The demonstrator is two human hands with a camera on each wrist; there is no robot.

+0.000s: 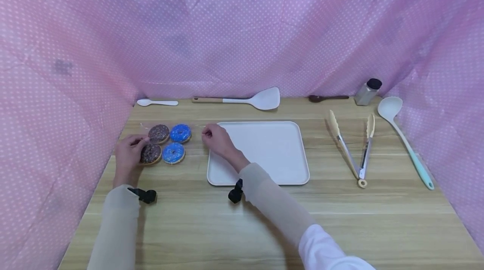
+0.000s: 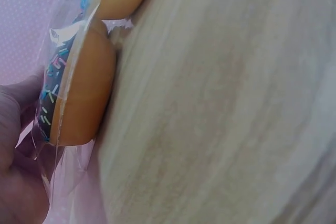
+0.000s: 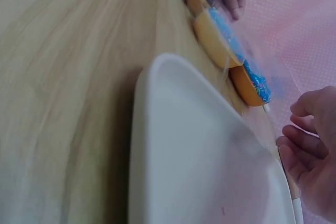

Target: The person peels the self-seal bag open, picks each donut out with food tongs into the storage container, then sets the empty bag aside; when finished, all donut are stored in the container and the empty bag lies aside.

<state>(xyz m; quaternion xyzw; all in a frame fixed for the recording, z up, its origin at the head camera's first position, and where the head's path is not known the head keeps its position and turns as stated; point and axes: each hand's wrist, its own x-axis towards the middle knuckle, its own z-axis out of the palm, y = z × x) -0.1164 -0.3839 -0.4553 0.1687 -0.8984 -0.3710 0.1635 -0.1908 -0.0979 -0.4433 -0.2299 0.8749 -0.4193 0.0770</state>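
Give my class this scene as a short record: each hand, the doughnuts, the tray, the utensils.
left hand: grips the clear bag
right hand: over the back left corner of the tray; grip unclear
brown doughnuts: two, bagged
blue doughnuts: two, bagged
tray: white, flat
back: white spoon, spatula, dark spoon, jar
right: spread tongs, ladle

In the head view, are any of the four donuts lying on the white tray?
No, the brown donuts and blue donuts all lie to the left of the tray.
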